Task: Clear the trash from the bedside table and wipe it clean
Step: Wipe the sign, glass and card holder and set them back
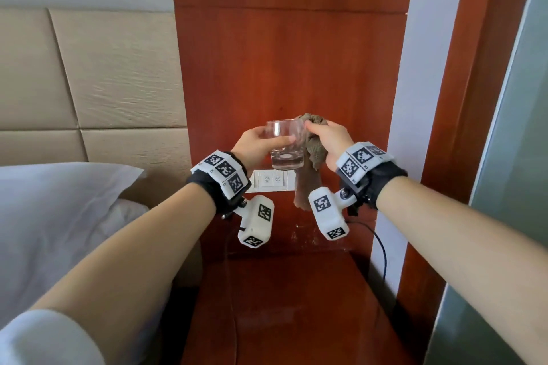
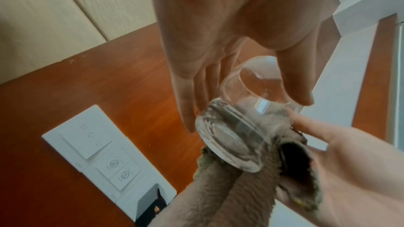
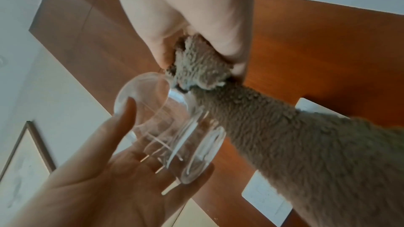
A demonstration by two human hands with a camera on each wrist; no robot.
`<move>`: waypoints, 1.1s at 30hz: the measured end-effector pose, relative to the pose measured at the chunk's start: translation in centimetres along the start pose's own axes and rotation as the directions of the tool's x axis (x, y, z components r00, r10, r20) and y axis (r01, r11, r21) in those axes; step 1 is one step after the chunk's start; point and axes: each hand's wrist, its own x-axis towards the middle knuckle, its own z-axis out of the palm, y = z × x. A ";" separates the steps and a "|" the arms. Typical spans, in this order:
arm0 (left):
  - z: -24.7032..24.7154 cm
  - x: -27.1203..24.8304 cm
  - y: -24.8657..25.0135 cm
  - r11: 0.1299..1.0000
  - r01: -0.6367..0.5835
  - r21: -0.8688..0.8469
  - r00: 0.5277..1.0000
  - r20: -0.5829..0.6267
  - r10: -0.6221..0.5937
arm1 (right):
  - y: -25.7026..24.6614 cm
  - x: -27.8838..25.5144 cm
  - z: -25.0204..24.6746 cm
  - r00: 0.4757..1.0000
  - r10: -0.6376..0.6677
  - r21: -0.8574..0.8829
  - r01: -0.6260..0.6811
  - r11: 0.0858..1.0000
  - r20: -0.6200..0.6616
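Note:
My left hand (image 1: 261, 145) grips a clear drinking glass (image 1: 286, 145) in the air above the bedside table (image 1: 296, 305), fingers and thumb round its wall. Seen from the left wrist, the glass (image 2: 240, 130) shows its thick base with the thumb across the rim. My right hand (image 1: 329, 139) clutches a brown-grey terry cloth (image 1: 311, 154) bunched against the glass's right side, its tail hanging down. The right wrist view shows the cloth (image 3: 273, 135) squeezed in the fist and touching the glass (image 3: 170, 127) near its rim.
A white switch and socket panel (image 1: 271, 181) is set in the wooden wall panel (image 1: 290, 53) behind the table. A black cable (image 1: 382, 249) runs down the table's right side. The bed with a white pillow (image 1: 59, 201) and beige headboard lies left; a glass partition (image 1: 510, 157) stands right.

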 end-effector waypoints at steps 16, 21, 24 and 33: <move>-2.6 3.1 1.9 0.998 -0.021 -0.057 0.977 -0.211 0.009 | -3.1 0.3 3.9 0.982 0.010 0.210 -0.051 0.976 0.191; -2.7 2.2 1.6 0.994 0.046 -0.103 0.991 -0.122 -0.059 | -2.1 0.8 4.1 0.979 -0.036 0.210 -0.007 0.978 0.199; -3.8 2.3 1.0 0.995 0.021 -0.094 0.996 -0.090 -0.029 | -1.9 1.0 4.3 0.986 -0.009 0.207 -0.026 0.978 0.166; -5.0 1.1 0.4 0.999 0.001 0.050 0.996 -0.087 0.003 | -1.6 -0.1 5.8 0.982 0.028 0.203 -0.066 0.977 0.187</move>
